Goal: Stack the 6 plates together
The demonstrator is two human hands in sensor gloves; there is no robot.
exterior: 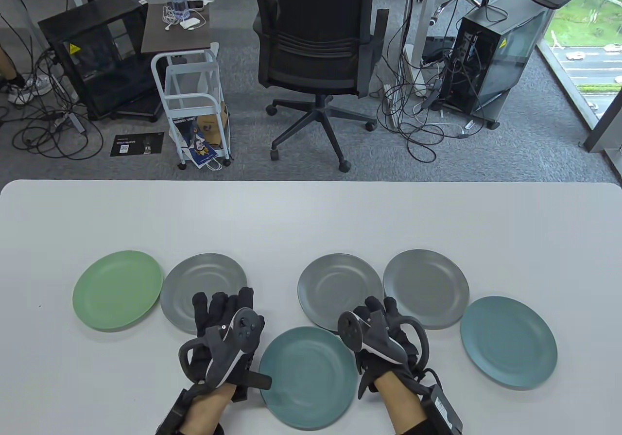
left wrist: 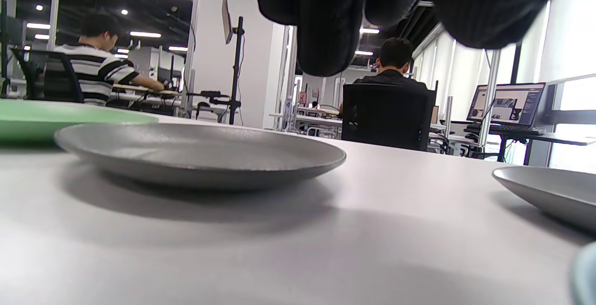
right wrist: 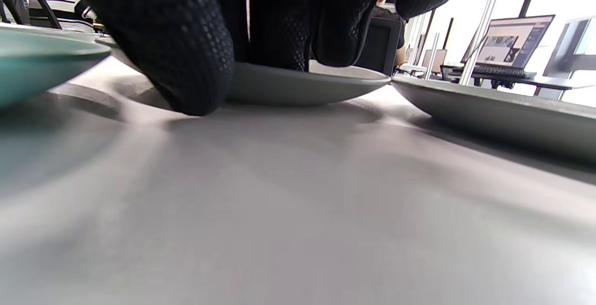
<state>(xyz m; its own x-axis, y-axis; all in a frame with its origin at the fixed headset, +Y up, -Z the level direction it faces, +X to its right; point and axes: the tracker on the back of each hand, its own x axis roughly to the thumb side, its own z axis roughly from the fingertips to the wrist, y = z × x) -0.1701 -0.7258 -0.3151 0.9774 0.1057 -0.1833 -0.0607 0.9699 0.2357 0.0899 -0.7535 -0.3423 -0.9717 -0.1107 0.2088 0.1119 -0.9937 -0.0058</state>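
Six plates lie singly on the white table [exterior: 311,221]: a green plate [exterior: 117,290], a left grey plate [exterior: 204,279], a middle grey plate [exterior: 335,284], a right grey plate [exterior: 425,287], a front teal plate [exterior: 308,376] and a right teal plate [exterior: 508,341]. My left hand [exterior: 223,304] hovers empty over the left grey plate's near edge; in the left wrist view its fingers [left wrist: 326,30] hang above that plate [left wrist: 200,153]. My right hand [exterior: 379,308] is at the middle grey plate's near rim. In the right wrist view its thumb [right wrist: 186,63] touches the table in front of that plate [right wrist: 302,86], with the other fingers over the rim.
The table's far half is bare. An office chair [exterior: 316,41], a white cart [exterior: 194,104] and computer cases stand on the floor beyond the far edge. The front teal plate lies between my two wrists.
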